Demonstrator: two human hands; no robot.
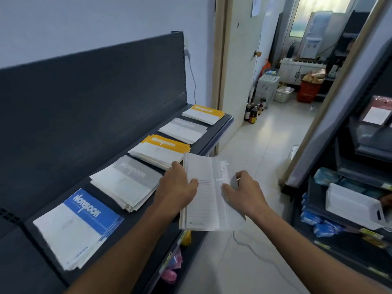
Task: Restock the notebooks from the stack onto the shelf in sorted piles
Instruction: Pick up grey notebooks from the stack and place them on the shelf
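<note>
Sorting: grey-banded white paper notebooks [201, 200] gripped in my left hand [178, 187].
Right hand [244, 192] pinches the top notebook [221, 166]; next, I judge, it joins the nearer grey pile [127, 183].

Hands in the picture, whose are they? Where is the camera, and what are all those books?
There is no machine here. A person wears a camera on their head, so you look down along their own arms. In front is a dark shelf with five piles of notebooks: a blue pile nearest, then a grey pile, an orange pile, a second grey pile and a second orange pile farthest away. The left hand grips a small stack of notebooks by its edge, just off the shelf's front. The right hand holds the grey notebook on top.
</note>
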